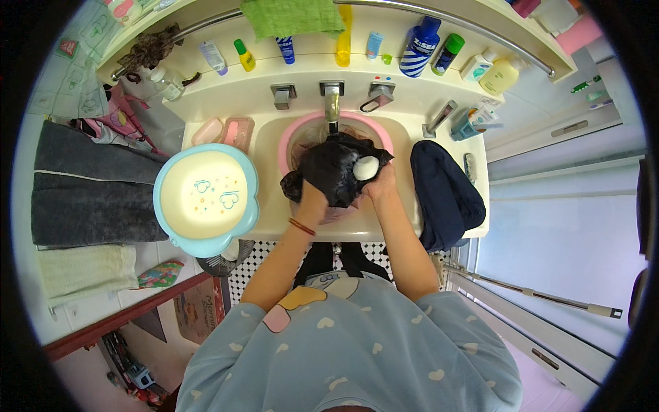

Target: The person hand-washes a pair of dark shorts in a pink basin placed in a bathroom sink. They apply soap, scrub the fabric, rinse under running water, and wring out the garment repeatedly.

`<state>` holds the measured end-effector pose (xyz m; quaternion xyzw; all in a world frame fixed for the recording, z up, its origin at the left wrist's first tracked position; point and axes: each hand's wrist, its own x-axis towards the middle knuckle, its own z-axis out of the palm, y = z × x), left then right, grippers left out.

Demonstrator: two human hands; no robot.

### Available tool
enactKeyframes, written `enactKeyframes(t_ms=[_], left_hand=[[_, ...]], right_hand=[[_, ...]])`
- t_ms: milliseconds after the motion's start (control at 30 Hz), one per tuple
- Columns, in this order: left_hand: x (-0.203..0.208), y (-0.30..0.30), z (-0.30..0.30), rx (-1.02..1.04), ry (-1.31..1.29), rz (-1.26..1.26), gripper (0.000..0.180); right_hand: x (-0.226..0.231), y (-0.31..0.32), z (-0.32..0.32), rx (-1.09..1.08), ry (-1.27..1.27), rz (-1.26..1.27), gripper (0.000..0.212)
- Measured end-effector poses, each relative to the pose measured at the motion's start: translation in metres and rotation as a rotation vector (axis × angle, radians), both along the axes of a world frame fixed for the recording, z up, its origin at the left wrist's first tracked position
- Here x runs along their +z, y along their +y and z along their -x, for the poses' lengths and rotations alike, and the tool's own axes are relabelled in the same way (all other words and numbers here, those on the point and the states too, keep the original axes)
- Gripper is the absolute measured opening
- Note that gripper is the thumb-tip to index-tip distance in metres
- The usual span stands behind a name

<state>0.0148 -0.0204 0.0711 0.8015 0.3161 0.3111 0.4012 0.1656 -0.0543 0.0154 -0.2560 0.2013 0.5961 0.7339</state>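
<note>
A wet black cloth [333, 163], shiny in places, is bunched over a pink-rimmed basin [286, 141] in the sink, just below the tap [331, 103]. My left hand [312, 203] is closed on the cloth's near left side, its fingers hidden in the folds. On the right, my right hand [382, 184] grips a white oval bar of soap [366, 168] against the cloth; most of its fingers are out of sight. Sheer pinkish fabric shows in the basin around the black cloth.
A light-blue-rimmed basin [254, 180] stands left of the sink, near a pink soap dish [238, 133]. Folded dark navy fabric [443, 196] drapes over the right counter edge. Bottles, including a blue one [420, 48], line the back ledge under a metal rail [439, 15].
</note>
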Motion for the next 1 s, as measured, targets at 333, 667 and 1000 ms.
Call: enactKeyframes(t_ms=[333, 667, 1000], left_hand=[[0.088, 0.042, -0.002, -0.192, 0.844, -0.27, 0.022], [0.028, 0.001, -0.03, -0.097, -0.302, 0.019, 0.044], [0.001, 0.021, -0.046, -0.026, -0.1, -0.043, 0.042]], right_hand=[[0.034, -0.001, 0.016, -0.062, -0.034, -0.252, 0.039], [0.079, -0.004, 0.027, -0.013, -0.312, -0.349, 0.039], [0.05, -0.008, 0.044, -0.011, -0.584, -0.225, 0.038]])
